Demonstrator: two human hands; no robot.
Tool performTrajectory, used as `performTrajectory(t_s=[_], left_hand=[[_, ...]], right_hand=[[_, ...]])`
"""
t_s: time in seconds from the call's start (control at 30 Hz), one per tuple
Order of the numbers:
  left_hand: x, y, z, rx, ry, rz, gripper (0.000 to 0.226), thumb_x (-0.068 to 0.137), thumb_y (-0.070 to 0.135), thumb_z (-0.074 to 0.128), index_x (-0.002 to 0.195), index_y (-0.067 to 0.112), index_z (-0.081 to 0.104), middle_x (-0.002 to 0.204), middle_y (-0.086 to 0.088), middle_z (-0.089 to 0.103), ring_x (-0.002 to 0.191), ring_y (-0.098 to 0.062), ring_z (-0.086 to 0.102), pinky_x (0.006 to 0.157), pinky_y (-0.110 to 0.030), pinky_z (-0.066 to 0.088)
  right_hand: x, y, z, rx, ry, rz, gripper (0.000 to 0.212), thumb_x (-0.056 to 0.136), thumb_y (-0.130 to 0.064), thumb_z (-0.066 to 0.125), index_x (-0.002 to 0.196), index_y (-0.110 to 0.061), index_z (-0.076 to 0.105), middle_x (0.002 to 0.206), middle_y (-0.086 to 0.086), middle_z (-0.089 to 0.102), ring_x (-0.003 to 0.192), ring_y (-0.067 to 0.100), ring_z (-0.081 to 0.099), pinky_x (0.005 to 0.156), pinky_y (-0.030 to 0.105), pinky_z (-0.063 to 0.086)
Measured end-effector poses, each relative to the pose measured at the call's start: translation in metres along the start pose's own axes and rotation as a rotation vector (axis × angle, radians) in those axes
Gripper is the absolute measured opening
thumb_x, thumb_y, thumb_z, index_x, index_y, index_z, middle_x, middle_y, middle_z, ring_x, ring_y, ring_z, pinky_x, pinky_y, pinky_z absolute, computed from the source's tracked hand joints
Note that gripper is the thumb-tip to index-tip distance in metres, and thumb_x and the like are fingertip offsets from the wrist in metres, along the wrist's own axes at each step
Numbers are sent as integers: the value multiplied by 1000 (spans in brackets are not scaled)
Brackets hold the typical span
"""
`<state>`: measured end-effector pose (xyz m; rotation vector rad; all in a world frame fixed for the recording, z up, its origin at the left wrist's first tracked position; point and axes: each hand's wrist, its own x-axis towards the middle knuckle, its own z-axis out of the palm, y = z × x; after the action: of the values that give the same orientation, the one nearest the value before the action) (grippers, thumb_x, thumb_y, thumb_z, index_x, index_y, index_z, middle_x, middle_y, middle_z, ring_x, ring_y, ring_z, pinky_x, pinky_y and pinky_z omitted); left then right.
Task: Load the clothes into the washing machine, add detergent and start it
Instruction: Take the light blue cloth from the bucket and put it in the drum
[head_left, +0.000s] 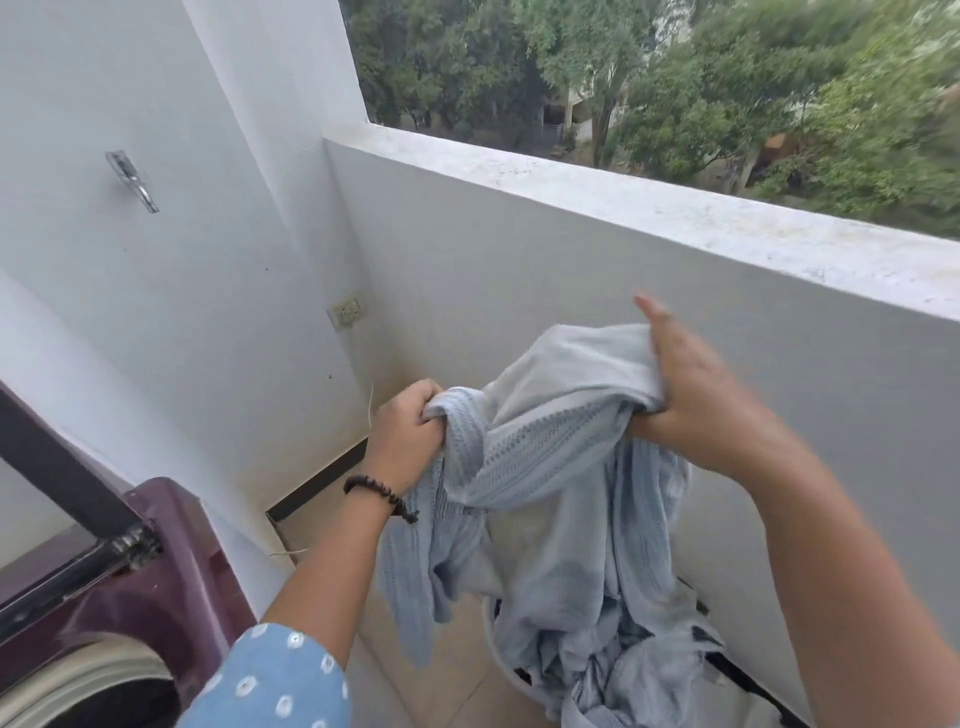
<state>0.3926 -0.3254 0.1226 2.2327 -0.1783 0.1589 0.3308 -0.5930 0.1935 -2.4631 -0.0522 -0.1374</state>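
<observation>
A large pale blue cloth (550, 467) hangs between my two hands, above a white laundry basket (501, 657) on the floor. My left hand (405, 436) grips a bunched edge of the cloth in a fist. My right hand (685, 395) holds the other bunch, thumb sticking up. The cloth's lower part trails into the basket, where dark clothes (701, 636) show. The dark purple top-load washing machine (156, 587) stands at the lower left with its lid (47, 447) raised and its drum opening (104, 686) partly in view.
A white balcony parapet (623, 208) runs along the right, with trees beyond. A white wall on the left carries a metal bracket (132, 179) and a power socket (347, 310). A thin white cord (370, 402) hangs below the socket. The floor is beige tile (415, 649).
</observation>
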Motion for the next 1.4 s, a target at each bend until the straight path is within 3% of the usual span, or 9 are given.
performTrajectory(t_s=[0.1,0.2,0.3,0.5,0.67,0.83,1.07,1.23,1.4], left_hand=[[-4,44,-5,30,-117,158,20,79,10,64,65,16,52,55,3,50,53,-11,40,54,-29,34],[-12,79,-5,10,-198,304,12,69,10,66,69,15,56,58,-1,54,52,-8,40,53,-27,36],[-14,88,-8,27,-275,374,19,70,7,72,79,20,62,68,2,62,59,-5,50,57,-26,43],[-21,46,-8,-302,-417,80,43,73,43,74,111,27,61,100,8,69,91,-7,67,80,-27,56],[-32,-6,6,-446,-524,-94,79,65,55,79,133,24,53,127,8,64,119,-11,60,97,-29,50],[-46,-32,23,-317,-619,-174,58,69,46,79,122,29,60,117,19,68,111,-2,63,90,-22,52],[-49,-67,29,-54,-395,-330,5,96,16,58,97,19,62,109,-8,68,102,-25,63,92,-41,52],[-21,-42,-11,-366,-47,-443,20,97,20,58,84,18,73,83,-14,72,80,-28,62,75,-48,53],[-2,26,-28,-711,-96,-441,21,97,3,51,95,6,71,81,-13,73,65,-20,69,61,-31,59]], right_hand=[[-2,-6,18,12,-250,-70,123,72,-17,81,154,-40,-8,154,-4,27,143,16,26,112,29,26],[-4,-16,44,104,-328,-167,120,70,-28,86,152,-44,0,143,-17,35,136,5,32,111,30,31],[-3,-20,64,267,-267,-231,56,79,-23,79,121,-46,50,107,-21,64,99,-7,58,83,27,44],[-4,-17,66,338,-127,-299,7,85,-7,62,88,-14,64,84,-4,57,78,3,53,71,21,39],[1,-18,50,472,-8,-296,17,86,-14,53,98,-11,66,94,3,61,91,17,59,83,38,48],[3,-25,43,709,51,-304,23,90,-19,55,109,-15,67,105,15,66,101,34,62,89,61,47],[6,-19,23,889,128,-246,24,96,-1,54,111,-15,66,103,2,72,99,20,68,85,35,56],[17,10,8,426,306,-65,45,78,-11,52,116,-34,61,117,-5,63,110,4,59,94,47,51],[11,-10,25,479,123,-107,62,82,-18,76,131,-41,45,130,-11,55,123,-1,48,101,36,44]])
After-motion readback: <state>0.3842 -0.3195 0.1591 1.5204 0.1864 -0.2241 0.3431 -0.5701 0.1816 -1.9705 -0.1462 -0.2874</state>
